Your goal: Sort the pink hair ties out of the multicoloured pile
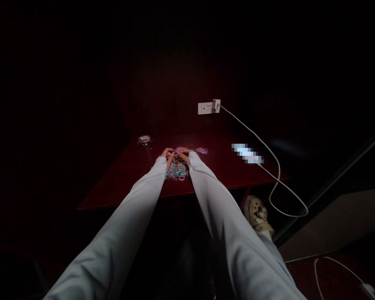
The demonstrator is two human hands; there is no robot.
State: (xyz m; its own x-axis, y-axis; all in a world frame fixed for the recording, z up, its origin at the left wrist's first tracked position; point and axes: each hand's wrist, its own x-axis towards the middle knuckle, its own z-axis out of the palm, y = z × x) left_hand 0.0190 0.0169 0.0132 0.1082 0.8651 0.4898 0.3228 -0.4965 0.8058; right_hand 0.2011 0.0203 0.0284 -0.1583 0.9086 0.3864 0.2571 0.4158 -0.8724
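Pale grey sleeves (125,225) reach forward to either side of the pile of multicoloured hair ties (176,171), the landmark here, which lies near the front edge of a dark red table (137,183). Nearer than the pile and to its right, a tan clog (256,211) shows below the tabletop. At the pile's far side, the left hand (167,153) has its fingers curled inward, and the right hand (184,156) meets it with bent fingers. Both are at a pink bundle of bands (181,149) just beyond the pile; how far each grip is open, and whether either holds a band, I cannot tell. A purple bundle (201,150) lies beyond the pile to the right. Well right of the pile, a blurred, bright device (247,153) meets a white cable (270,150). Beyond the pile to the left stands a clear round container (144,140). Farthest, a charger (216,104) fills one side of a white wall socket (203,108).
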